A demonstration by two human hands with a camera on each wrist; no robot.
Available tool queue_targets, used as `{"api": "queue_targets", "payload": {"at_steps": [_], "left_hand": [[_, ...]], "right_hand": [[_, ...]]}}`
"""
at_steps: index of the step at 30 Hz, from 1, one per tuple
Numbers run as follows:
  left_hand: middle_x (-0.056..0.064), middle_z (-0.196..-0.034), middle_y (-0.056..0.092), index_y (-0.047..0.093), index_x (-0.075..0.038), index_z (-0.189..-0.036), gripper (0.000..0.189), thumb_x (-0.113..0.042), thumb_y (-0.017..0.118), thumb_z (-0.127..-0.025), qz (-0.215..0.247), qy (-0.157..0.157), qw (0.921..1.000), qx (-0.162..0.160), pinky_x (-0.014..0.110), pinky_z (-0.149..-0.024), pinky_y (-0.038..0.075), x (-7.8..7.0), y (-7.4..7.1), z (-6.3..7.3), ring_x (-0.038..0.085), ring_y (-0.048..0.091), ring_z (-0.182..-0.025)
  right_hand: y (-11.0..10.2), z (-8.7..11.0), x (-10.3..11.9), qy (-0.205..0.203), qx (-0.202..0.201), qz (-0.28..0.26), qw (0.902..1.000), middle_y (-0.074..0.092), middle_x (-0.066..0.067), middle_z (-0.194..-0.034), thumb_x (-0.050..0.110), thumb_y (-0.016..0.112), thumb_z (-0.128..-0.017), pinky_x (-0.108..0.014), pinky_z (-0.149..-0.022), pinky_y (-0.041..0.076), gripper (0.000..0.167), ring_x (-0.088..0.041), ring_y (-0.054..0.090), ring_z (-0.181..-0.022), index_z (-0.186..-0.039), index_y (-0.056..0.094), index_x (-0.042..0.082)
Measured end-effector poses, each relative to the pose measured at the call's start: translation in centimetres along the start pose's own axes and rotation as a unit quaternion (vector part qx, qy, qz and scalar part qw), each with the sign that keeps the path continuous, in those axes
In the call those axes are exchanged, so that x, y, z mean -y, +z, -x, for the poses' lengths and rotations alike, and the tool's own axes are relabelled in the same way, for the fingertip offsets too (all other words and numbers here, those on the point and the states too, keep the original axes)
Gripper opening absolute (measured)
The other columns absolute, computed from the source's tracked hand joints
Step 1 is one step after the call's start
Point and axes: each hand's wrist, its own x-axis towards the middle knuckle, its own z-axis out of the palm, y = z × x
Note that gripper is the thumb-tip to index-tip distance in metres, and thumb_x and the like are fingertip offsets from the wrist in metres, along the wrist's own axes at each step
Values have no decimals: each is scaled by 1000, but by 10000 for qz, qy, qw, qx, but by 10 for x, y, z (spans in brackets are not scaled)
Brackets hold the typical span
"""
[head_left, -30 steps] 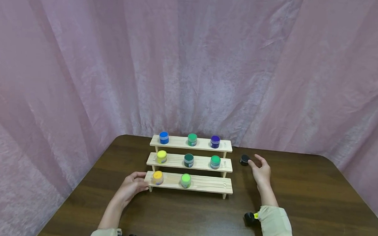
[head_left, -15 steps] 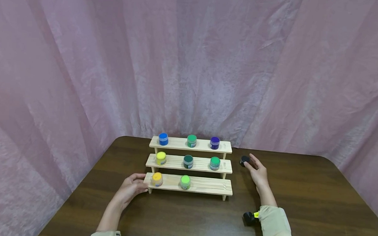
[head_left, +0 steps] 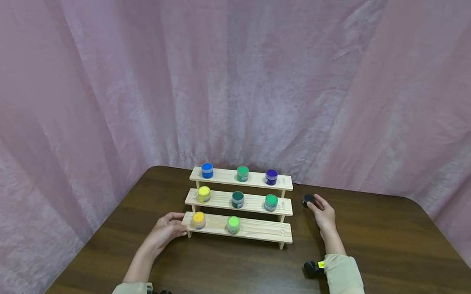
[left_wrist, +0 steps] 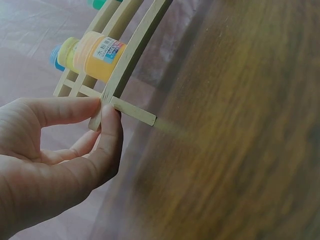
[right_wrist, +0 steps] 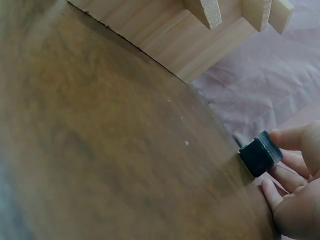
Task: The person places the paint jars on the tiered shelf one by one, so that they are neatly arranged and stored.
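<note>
My left hand (head_left: 163, 232) pinches the left end of the lowest board of a three-tier wooden rack (head_left: 257, 229); the left wrist view shows thumb and fingers on the board's corner. Beside those fingers on that board stands an orange-yellow paint jar (left_wrist: 100, 56). To the right of the rack, my right hand (head_left: 325, 216) holds a small black jar (head_left: 308, 200) between thumb and fingers. In the right wrist view the black jar (right_wrist: 260, 154) is at the fingertips, low over the table; whether it touches the wood I cannot tell.
A light green jar (head_left: 233, 225) shares the lowest board. Yellow (head_left: 204, 194), dark green (head_left: 237, 200) and green (head_left: 270, 202) jars stand on the middle one. Blue (head_left: 207, 170), green (head_left: 242, 173) and purple (head_left: 271, 177) jars top the rack. Behind the brown table (head_left: 250, 273) hangs a pink curtain (head_left: 261, 87).
My right hand has moved left to the black jar, and its spread fingers have come together on it. The left hand keeps its grip on the rack. The head view has shifted slightly.
</note>
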Motion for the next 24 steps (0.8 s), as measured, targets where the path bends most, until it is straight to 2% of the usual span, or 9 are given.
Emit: {"api": "queue_targets", "payload": {"at_steps": [5, 10, 11, 14, 17, 20, 24], "left_hand": [[11, -96, 64, 39, 11, -134, 51, 6, 57, -86, -4, -16, 10000, -58, 20, -73, 56, 1, -1, 0, 11, 63, -78], [11, -97, 63, 39, 12, -134, 52, 5, 58, -86, -4, 4, 10000, -27, 20, -74, 56, 0, -1, 1, 11, 63, -79], [11, -97, 63, 39, 12, -134, 52, 5, 58, -86, 4, 4, 10000, -24, 20, -73, 56, 0, 0, 1, 11, 63, -79], [12, -99, 63, 39, 12, -134, 52, 5, 57, -86, -5, -1, 10000, -23, 21, -74, 56, 0, 0, 1, 12, 63, -80], [13, -99, 63, 40, 11, -134, 51, 5, 57, -87, -24, -20, 10000, -66, 21, -74, 56, 0, 0, 1, 12, 62, -80], [13, -99, 63, 40, 11, -134, 50, 4, 57, -87, -44, -22, 10000, -73, 21, -74, 56, -1, 1, 1, 12, 62, -80], [13, -99, 63, 40, 11, -133, 51, 4, 58, -86, -66, -16, 10000, -39, 21, -74, 56, -2, 1, 2, 12, 62, -79]], "right_hand": [[2, -4, 0, -95, 33, 231, 9997, 32, -29, -153, 12, 56, -97, -47, -118, 30, 57, -38, 29, -146, -149, 34, -1], [7, -6, -4, -248, -306, 395, 9984, 38, -32, -148, 9, 57, -95, -44, -114, 36, 54, -39, 36, -141, -144, 41, -4], [8, -6, -4, -262, -385, 427, 9980, 40, -32, -146, 9, 58, -94, -39, -111, 39, 53, -39, 38, -139, -143, 42, -4], [9, -5, -3, -245, -553, 409, 9973, 45, -32, -142, 9, 60, -93, -16, -95, 42, 51, -37, 44, -135, -140, 46, -5], [9, -4, -1, -207, -646, 268, 9973, 46, -32, -140, 11, 60, -93, 1, -75, 34, 51, -37, 46, -132, -139, 46, -6], [9, -3, 0, -130, -737, 67, 9972, 46, -33, -140, 12, 60, -94, 5, -67, 30, 51, -36, 46, -130, -139, 46, -7], [8, 0, -2, 85, -773, -155, 9969, 46, -30, -142, 14, 59, -95, 5, -67, 32, 50, -32, 44, -131, -139, 46, -6]]}}
